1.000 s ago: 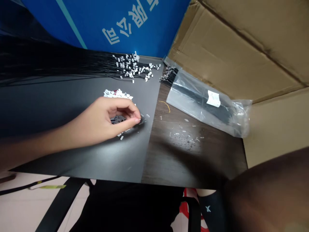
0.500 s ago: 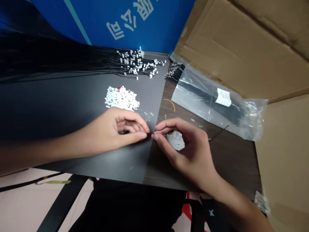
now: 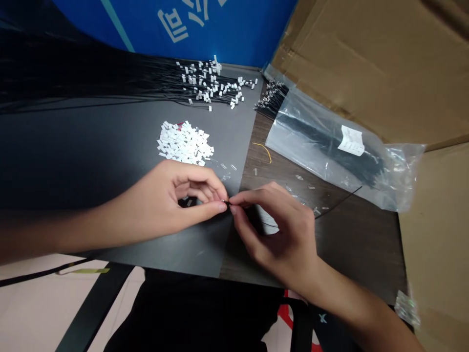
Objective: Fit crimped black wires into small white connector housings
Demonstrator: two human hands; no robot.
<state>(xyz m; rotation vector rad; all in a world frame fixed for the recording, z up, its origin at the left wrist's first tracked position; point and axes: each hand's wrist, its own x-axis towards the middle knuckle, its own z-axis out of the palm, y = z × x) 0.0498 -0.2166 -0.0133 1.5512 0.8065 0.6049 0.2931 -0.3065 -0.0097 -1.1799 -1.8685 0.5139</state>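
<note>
My left hand [image 3: 176,203] is pinched shut at its fingertips on a tiny piece, too small to name, over the dark mat [image 3: 91,161]. My right hand [image 3: 278,230] meets it fingertip to fingertip, pinching the end of a thin black wire [image 3: 339,200] that trails right toward the plastic bag [image 3: 330,146]. A pile of small white connectors [image 3: 183,143] lies just beyond my left hand.
Finished black wires with white connector ends [image 3: 212,88] lie across the back of the mat. The plastic bag holds a bundle of black wires with metal terminals [image 3: 271,98]. A brown cardboard box [image 3: 366,63] walls the right side, a blue box [image 3: 205,24] the back.
A second ago only my left hand was at the connector pile. My right hand came in with a wire and now meets the left at the fingertips; the view tilted slightly down.
</note>
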